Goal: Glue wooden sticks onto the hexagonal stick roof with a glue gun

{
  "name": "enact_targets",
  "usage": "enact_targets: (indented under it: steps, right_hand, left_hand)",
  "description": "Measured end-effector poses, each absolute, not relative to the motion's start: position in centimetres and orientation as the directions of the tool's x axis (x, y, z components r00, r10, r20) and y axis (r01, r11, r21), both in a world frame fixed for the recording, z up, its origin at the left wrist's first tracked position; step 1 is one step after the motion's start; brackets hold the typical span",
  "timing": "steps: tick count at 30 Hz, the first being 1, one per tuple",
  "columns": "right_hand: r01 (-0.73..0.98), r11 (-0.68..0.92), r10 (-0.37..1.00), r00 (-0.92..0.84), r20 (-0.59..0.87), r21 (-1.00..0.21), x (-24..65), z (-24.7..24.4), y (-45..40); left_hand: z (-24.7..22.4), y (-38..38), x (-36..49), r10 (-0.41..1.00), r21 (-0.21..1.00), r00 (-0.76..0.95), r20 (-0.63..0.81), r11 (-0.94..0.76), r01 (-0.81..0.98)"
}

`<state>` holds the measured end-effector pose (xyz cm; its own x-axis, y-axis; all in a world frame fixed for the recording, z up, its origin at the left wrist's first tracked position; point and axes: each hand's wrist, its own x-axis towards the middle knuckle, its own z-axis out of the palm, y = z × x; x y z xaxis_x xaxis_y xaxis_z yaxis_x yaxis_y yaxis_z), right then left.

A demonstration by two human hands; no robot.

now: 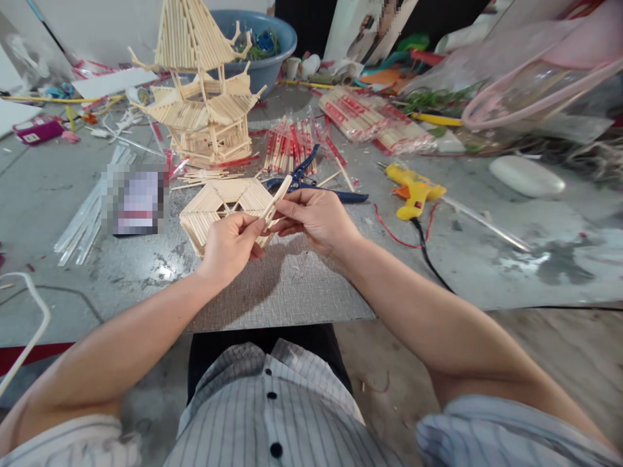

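A few short, pale wooden sticks [279, 196] are pinched together between my two hands, slanting up and to the right. My left hand [230, 245] grips their lower end between thumb and fingers. Higher up, my right hand [316, 217] has its thumb and fingertips closed on the same sticks. Just behind and below lies a hexagonal wooden stick roof [207, 202] with an opening at its centre; my left hand hides part of it. Blue-handled cutters [304, 170] lie behind my right hand. Farther back stands a tiered stick pagoda [202, 113].
A yellow glue gun [413, 191] with a black cord lies at right, near a white oval object [527, 176]. Clear glue sticks [82, 227] and a phone [139, 201] are at left. Wrapped chopsticks [350, 113] and a blue basin [272, 35] stand behind.
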<state>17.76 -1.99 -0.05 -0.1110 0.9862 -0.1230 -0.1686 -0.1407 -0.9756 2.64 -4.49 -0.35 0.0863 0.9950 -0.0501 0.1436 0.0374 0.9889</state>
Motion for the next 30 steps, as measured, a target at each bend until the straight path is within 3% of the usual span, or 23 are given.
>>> enact_targets:
  steps: [14,30]
  right_hand:
    - [-0.256,-0.113,0.988,-0.127,-0.083,-0.960,17.8,-0.6,-1.9]
    - [-0.302,-0.035,0.978,-0.207,0.029,-0.953,18.4,-0.5,-1.6]
  left_hand:
    - [-0.1,-4.6,2.6,0.989,0.985,0.103,-0.103,0.087,0.149]
    - [0.8,-4.7,2.6,0.956,0.976,0.201,-0.214,0.218,0.002]
